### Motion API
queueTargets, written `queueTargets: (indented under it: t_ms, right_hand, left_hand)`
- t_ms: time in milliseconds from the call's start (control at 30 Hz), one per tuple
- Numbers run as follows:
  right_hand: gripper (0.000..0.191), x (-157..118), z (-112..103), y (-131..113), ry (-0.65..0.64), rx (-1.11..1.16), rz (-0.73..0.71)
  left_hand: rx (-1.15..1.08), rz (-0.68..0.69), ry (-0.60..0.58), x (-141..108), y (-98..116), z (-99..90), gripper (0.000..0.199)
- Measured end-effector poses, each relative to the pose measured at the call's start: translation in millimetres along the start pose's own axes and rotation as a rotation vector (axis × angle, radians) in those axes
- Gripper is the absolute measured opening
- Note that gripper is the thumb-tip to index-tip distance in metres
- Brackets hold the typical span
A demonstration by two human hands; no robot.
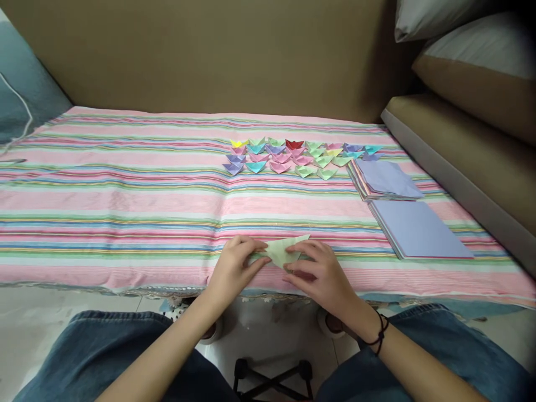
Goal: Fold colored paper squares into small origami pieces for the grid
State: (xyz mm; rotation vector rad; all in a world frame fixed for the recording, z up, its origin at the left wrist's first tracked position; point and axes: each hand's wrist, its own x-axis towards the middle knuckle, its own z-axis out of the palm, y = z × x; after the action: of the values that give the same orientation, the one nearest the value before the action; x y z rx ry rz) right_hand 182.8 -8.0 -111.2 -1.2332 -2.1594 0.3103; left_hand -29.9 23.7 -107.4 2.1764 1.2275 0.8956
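Between my hands is a pale green sheet of folding paper (277, 251), partly folded into a pointed shape. My left hand (239, 261) pinches its left corner between thumb and fingers. On the right side, my right hand (320, 273) grips the same paper, fingers over its upper edge and thumb below. The paper is held just above the front part of the striped cloth (125, 206). Farther back lie several rows of small folded paper boats (280, 157) in yellow, green, blue, pink, purple and red.
To the right, a ruffled stack of coloured paper (391, 178) lies behind a neater stack with a lilac top sheet (422, 229). A brown cushioned backrest (209, 56) rises behind the cloth. Cushions (481, 72) are piled at the right. A white cable (20, 106) hangs at the far left.
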Motion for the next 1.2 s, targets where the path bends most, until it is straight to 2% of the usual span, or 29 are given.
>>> queueTargets:
  t_ms: [167,333,467,800,1000,1200]
  right_hand:
    - [0.014,4.5,8.7,-1.5,0.110,0.089,0.133]
    - [0.016,7.3,12.8,-3.3,0.115,0.108,0.222]
    - [0.011,8.5,12.7,-4.2,0.116,0.127,0.252]
    - [0.024,13.1,10.7,-10.0,0.080,0.129,0.281]
    - [0.014,15.5,16.0,-7.2,0.124,0.171,0.345]
    - [0.014,19.9,18.0,-10.1,0.162,0.199,0.443]
  left_hand:
    - [0.024,-0.137,0.132,4.7,-3.5,12.3,0.023]
    - [0.131,-0.153,0.157,9.8,-2.6,15.0,0.026]
    - [0.198,-0.169,0.155,12.8,-0.3,16.5,0.028]
    - [0.267,-0.176,0.139,14.6,2.7,17.7,0.029]
    - [0.224,-0.140,0.134,14.6,-0.6,12.0,0.026]
    - [0.115,-0.162,0.103,16.1,-8.7,6.7,0.012]
